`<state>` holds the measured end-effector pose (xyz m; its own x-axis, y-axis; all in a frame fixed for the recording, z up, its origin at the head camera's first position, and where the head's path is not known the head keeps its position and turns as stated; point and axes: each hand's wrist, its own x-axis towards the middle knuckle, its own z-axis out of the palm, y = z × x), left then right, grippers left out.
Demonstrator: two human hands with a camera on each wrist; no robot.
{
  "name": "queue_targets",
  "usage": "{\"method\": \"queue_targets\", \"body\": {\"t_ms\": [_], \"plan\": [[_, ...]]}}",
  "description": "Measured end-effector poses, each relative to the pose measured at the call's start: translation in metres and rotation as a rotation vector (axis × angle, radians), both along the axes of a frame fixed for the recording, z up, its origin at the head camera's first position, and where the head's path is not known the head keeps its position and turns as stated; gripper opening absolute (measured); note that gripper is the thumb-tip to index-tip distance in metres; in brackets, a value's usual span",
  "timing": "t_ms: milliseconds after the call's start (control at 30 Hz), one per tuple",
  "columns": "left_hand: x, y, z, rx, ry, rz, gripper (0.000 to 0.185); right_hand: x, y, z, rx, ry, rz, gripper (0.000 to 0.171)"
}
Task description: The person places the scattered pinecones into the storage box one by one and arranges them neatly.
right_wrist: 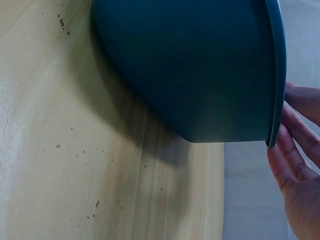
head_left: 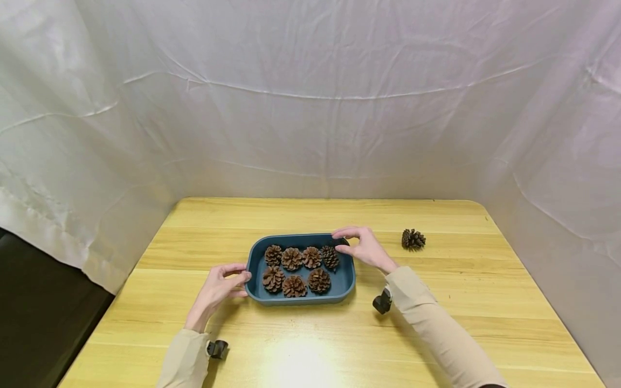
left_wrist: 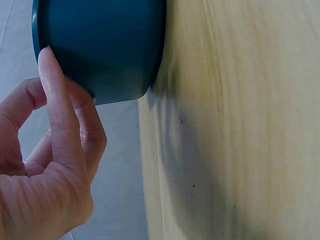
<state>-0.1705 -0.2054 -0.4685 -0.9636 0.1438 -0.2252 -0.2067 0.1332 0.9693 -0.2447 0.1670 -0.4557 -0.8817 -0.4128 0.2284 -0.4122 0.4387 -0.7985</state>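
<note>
Both hands bracket the blue tray (head_left: 347, 280) of pine cones, left hand (head_left: 219, 288) and right hand (head_left: 365, 247) fingers loosely straight against its rim, so the next move likely calls for an even two-sided grip.

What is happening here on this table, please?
A person sits at a wooden table with both hands at a blue tray that holds seven pine cones in two rows. The left hand touches the tray's left end with its fingertips. The right hand rests its fingers against the rim at the far right corner. One more pine cone lies alone on the table, to the right of the tray and apart from it.
</note>
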Motion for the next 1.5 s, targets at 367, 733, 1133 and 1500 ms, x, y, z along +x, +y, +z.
{"method": "queue_targets", "body": {"t_ms": [367, 733, 1133, 1500], "plan": [[0.0, 0.0, 0.0, 0.003, 0.0, -0.009, 0.046, -0.002, 0.003, -0.003, -0.009, 0.001, -0.004, 0.028], [0.0, 0.0, 0.001, 0.003, 0.001, -0.006, 0.046, 0.0, 0.004, -0.005, -0.028, 0.0, -0.022, 0.026], [0.0, 0.0, 0.0, 0.003, -0.003, -0.003, 0.046, 0.009, 0.043, 0.01, -0.314, -0.026, -0.362, 0.031], [0.001, 0.0, 0.001, -0.009, -0.001, 0.0, 0.047, -0.013, 0.121, -0.028, -0.517, -0.03, -0.926, 0.024]]}}
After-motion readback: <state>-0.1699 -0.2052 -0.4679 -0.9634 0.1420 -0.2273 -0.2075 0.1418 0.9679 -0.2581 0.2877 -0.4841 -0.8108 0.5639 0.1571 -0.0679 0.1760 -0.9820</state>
